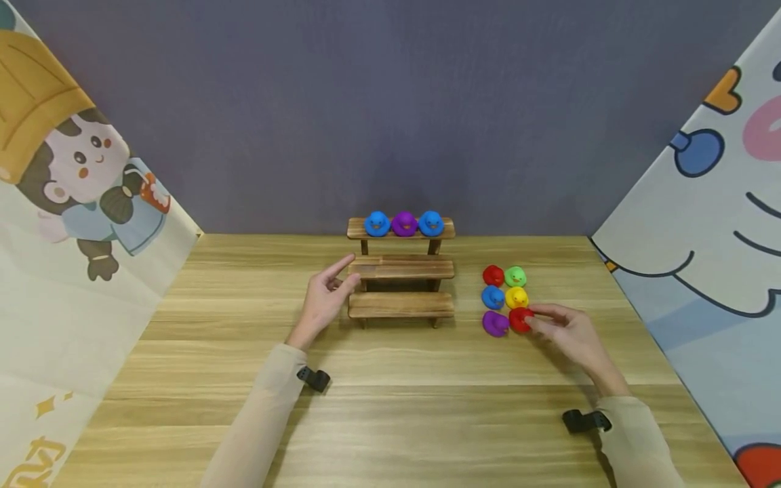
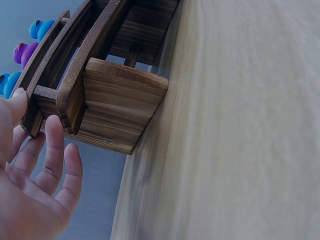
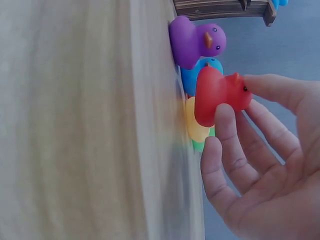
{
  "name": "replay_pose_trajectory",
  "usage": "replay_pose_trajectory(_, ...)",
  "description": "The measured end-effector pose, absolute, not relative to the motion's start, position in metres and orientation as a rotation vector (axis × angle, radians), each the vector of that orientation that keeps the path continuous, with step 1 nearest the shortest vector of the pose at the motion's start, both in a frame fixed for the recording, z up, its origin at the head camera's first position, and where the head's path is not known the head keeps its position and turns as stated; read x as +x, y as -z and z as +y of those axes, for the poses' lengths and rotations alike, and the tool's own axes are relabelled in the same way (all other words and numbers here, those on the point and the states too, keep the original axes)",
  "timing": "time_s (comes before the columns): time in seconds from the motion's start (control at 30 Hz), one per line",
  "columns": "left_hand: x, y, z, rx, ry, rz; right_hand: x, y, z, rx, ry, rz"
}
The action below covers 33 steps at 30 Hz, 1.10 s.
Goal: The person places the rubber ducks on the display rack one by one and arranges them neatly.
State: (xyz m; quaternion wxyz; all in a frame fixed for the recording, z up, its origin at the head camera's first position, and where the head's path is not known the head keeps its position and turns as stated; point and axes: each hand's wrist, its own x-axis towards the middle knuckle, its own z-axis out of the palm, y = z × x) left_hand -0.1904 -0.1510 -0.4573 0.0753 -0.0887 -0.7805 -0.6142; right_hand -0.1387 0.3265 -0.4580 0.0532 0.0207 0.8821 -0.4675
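Observation:
In the head view my right hand (image 1: 570,332) pinches a red rubber duck (image 1: 521,320) at the front right of a small group of ducks. The right wrist view shows this red duck (image 3: 215,95) between the fingertips, its base facing the table. Beside it lie a purple duck (image 1: 495,324), a blue duck (image 1: 492,297), a yellow duck (image 1: 516,297), a green duck (image 1: 515,276) and a second red duck (image 1: 493,276). My left hand (image 1: 326,295) is at the left end of a three-step wooden stand (image 1: 401,305), fingers spread loosely and holding nothing.
On the stand's top step sit a blue duck (image 1: 377,224), a purple duck (image 1: 405,224) and another blue duck (image 1: 431,224). A grey wall (image 1: 390,102) rises behind the wood-grain table (image 1: 403,420), with printed panels on both sides.

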Motion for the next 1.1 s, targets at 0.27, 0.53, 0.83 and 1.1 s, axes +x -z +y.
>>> replay_pose_trajectory(0.27,-0.192,0.458,-0.151,-0.27,1.826,-2.348,-0.14,0.45,0.325,0.065,1.435,2.718)
replay_pose_trajectory(0.53,-0.192,0.458,-0.15,-0.276,1.823,-2.337,-0.142,0.439,0.316,0.037,1.403,2.752)
replay_pose_trajectory(0.83,-0.19,0.458,-0.15,-0.271,1.827,-2.339,-0.146,0.432,0.304,0.012,1.41,2.749)
replay_pose_trajectory(1.1,-0.19,0.456,-0.15,-0.26,1.84,-2.343,-0.153,0.429,0.29,-0.02,1.421,2.761)
